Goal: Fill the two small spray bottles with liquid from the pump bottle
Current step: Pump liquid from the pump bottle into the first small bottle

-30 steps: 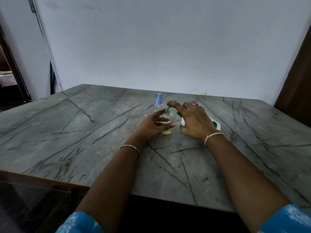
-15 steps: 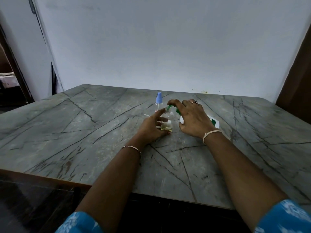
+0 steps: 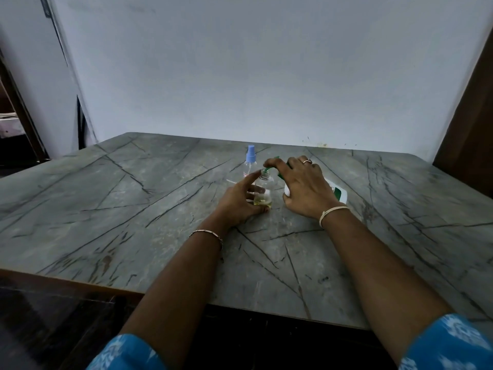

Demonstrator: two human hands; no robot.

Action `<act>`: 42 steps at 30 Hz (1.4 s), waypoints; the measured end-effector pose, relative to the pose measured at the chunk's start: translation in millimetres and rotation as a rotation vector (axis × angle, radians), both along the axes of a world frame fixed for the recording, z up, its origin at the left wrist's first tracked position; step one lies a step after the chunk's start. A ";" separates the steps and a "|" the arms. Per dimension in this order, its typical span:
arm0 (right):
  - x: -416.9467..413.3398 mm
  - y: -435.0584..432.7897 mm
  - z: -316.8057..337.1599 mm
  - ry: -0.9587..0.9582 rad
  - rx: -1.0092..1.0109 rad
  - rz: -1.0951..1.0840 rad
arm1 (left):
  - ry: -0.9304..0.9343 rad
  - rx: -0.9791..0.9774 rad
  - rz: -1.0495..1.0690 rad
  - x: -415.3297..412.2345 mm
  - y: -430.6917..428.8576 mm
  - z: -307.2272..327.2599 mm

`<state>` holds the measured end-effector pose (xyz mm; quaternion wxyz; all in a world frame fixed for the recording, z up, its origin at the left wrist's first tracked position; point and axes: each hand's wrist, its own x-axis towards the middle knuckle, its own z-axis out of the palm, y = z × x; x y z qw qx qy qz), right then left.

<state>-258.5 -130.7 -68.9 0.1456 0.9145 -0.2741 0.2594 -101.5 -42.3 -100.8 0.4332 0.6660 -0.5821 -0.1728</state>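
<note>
A small clear spray bottle (image 3: 264, 192), uncapped, stands on the grey marble table (image 3: 133, 209) with yellowish liquid at its bottom. My left hand (image 3: 238, 202) is wrapped around its lower part. The white pump bottle (image 3: 338, 193) with a green label lies tilted to the right of it, mostly hidden under my right hand (image 3: 302, 186). That hand presses on the green pump head (image 3: 269, 166), whose nozzle sits over the open neck. A second clear spray bottle (image 3: 250, 162) with a blue spray top stands just behind, untouched.
A thin white stick-like piece (image 3: 232, 182), possibly the removed sprayer's tube, lies on the table left of my left hand. A pale wall rises behind the table. A dark wooden panel (image 3: 469, 116) stands at the right, and a dark doorway at the far left.
My right hand has shifted slightly on the pump head, fingers now bent over it. The liquid level in the uncapped bottle looks about the same. My left hand stays on the bottle.
</note>
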 end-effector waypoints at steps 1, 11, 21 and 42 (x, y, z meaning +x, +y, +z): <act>1.3 0.7 0.2 -0.006 0.002 0.002 | 0.006 -0.004 -0.003 -0.1 0.1 0.0; -6.3 3.7 -1.5 0.039 -0.046 -0.011 | 0.033 -0.006 -0.009 -1.3 1.3 -0.1; 0.3 3.3 -0.5 -0.014 0.001 -0.019 | 0.053 -0.034 -0.017 0.0 -1.0 -2.2; 0.8 4.4 -2.9 -0.018 -0.039 -0.034 | 0.114 -0.043 -0.022 2.3 -3.2 -4.5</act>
